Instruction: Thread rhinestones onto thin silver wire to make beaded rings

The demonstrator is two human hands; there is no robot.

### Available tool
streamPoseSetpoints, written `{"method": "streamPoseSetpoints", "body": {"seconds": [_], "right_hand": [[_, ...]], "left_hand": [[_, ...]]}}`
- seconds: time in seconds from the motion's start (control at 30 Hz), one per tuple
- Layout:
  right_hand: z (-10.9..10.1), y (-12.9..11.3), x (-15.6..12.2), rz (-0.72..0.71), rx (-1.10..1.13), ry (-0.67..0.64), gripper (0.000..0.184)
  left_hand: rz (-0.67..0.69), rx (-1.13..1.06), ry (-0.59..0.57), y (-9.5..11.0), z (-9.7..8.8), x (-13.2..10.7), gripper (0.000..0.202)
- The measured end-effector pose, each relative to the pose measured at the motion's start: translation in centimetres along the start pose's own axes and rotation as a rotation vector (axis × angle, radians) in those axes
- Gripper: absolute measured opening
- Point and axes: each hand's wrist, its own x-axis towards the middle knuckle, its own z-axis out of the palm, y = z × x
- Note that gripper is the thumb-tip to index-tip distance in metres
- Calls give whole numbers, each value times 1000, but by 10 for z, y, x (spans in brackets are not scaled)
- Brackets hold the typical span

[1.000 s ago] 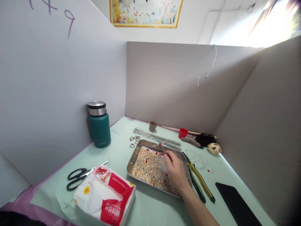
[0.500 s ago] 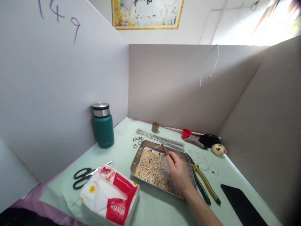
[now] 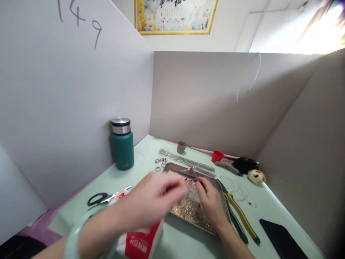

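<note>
My right hand [image 3: 208,198] is over the right part of a metal tray [image 3: 172,166], its thumb and fingers pinched on a thin metal wire [image 3: 196,175]. Near the wire's far end show a red bead [image 3: 191,168] and a few small pale beads. Many tiny gold beads [image 3: 188,207] cover the tray's bottom, with some red and dark ones among them. My left hand [image 3: 161,194], blurred by motion, hangs in front of the tray's left side and hides part of it. Its fingers look curled, but what they hold, if anything, cannot be made out. A pale green bangle [image 3: 74,233] circles that forearm.
Behind the tray lie a bundle of wires [image 3: 185,160] and several small beaded rings [image 3: 161,162]. Pliers [image 3: 239,212] and a black phone-like slab [image 3: 281,239] are at right. Scissors [image 3: 98,199], a tissue pack [image 3: 142,242] and a green bottle [image 3: 122,149] stand or lie left.
My left hand has come into view from the lower left, over the tissue pack and tray. My right hand keeps its pinch on the wire. The whole view has shifted slightly.
</note>
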Motion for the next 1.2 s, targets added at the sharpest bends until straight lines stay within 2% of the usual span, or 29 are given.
{"method": "streamPoseSetpoints", "body": {"seconds": [0.07,0.17,0.2,0.27,0.3,0.33,0.4,0.5,0.67,0.93,1.2], "right_hand": [[0,0,1,-4,5,20,22],[-1,-1,1,-1,4,65,22],[-1,-1,1,-2,3,77,22],[-1,-1,1,-7,-2,88,22],[-2,-1,1,-11,-4,86,22],[-2,-1,1,-18,-7,82,22],[-1,-1,1,-33,-18,73,21],[0,0,1,-37,-40,68,18],[1,0,2,-31,-48,55,16],[-2,-2,3,-13,0,24,21],[-2,-5,2,-4,3,59,22]], "left_hand": [[0,-49,67,9,-6,54,28],[-63,-1,203,-2,3,113,38],[-64,-7,194,-11,10,125,36],[13,-95,26,-31,24,136,26],[45,-170,-50,-41,29,138,23],[53,-227,-67,-50,34,138,22],[36,-305,-44,-62,39,138,18],[-7,-352,-28,-71,41,137,17],[31,-263,-9,-69,41,135,16],[-45,-426,-26,-64,42,133,13],[-1,-529,-12,-70,39,136,16]]}}
